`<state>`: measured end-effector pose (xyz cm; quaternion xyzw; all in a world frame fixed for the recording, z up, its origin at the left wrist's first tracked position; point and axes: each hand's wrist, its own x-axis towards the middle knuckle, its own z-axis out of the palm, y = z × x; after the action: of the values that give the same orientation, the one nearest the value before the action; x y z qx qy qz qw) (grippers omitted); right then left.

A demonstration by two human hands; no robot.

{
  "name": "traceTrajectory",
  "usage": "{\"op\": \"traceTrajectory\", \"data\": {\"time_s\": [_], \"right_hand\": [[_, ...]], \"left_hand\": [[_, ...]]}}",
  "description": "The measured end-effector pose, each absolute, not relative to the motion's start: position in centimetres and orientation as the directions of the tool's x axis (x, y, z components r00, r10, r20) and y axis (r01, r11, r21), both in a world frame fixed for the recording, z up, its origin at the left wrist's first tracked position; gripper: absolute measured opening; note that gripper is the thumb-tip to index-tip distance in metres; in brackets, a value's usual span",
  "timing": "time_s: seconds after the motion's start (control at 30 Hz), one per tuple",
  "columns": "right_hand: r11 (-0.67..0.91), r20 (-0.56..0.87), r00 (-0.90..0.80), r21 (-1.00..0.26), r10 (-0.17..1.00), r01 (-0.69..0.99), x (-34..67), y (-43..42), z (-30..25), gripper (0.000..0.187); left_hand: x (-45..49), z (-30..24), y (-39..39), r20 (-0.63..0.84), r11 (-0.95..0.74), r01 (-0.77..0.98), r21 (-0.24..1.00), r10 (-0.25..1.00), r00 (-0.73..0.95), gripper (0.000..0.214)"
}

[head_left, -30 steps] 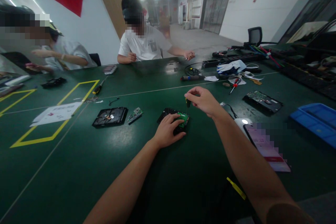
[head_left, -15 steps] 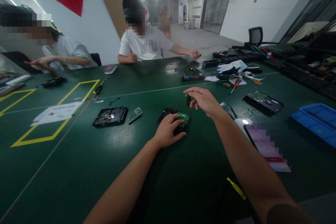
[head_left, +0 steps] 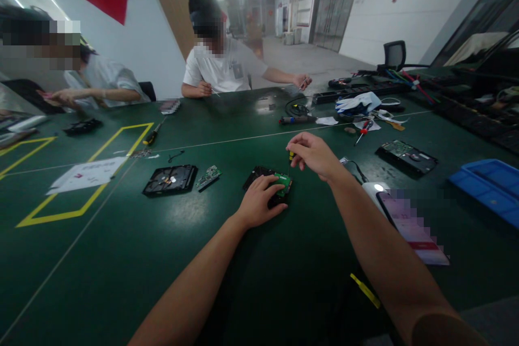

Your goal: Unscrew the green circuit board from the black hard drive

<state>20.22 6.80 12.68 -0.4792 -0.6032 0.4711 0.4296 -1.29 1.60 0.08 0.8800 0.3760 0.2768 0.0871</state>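
Since it's likely dense and stiff, take the boxy black hard drive [head_left: 252, 176] by its 2 sides; green circuit board [head_left: 287, 178] probably fragile. Head view: drive on dark green table [head_left: 121, 259], left hand [head_left: 257, 201] on top, fingers spread; right hand [head_left: 314, 155] pinches slim yellow-and-black screwdriver [head_left: 291, 155], tip contact unclear.

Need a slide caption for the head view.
Left hand rests on a drive; right hand holds a screwdriver upright at its green board.

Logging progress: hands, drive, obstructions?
Left hand on black rectangular hard drive, partly covering green circuit board. Right hand holding yellow-and-black screwdriver, shaft down at board. Tip contact unclear.
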Motion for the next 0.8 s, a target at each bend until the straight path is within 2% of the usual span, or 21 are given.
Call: {"op": "traceTrajectory", "data": {"time_s": [0.07,0.27,0.47,0.8], "right_hand": [[0.096,0.064,-0.181,-0.979,0.981,0.177,20.31,6.86,12.71,0.014],[0.078,0.038,-0.224,-0.981,0.974,0.175,20.31,6.81,12.87,0.023],[0.044,0.012,-0.210,-0.988,0.978,0.150,20.37,6.91,12.90,0.012],[0.125,0.077,-0.194,-0.962,0.978,0.244,20.43,6.96,12.79,0.017]], "left_hand": [[-1.28,0.09,1.61,0.423,-0.703,0.613,0.360,0.709,0.565,0.058],[-1.19,0.20,1.61,0.427,-0.704,0.617,0.351,0.707,0.563,0.057],[-1.19,0.33,1.50,0.422,-0.701,0.620,0.352,0.710,0.564,0.056],[-1.24,0.25,1.54,0.423,-0.704,0.617,0.353,0.708,0.566,0.056]]}}
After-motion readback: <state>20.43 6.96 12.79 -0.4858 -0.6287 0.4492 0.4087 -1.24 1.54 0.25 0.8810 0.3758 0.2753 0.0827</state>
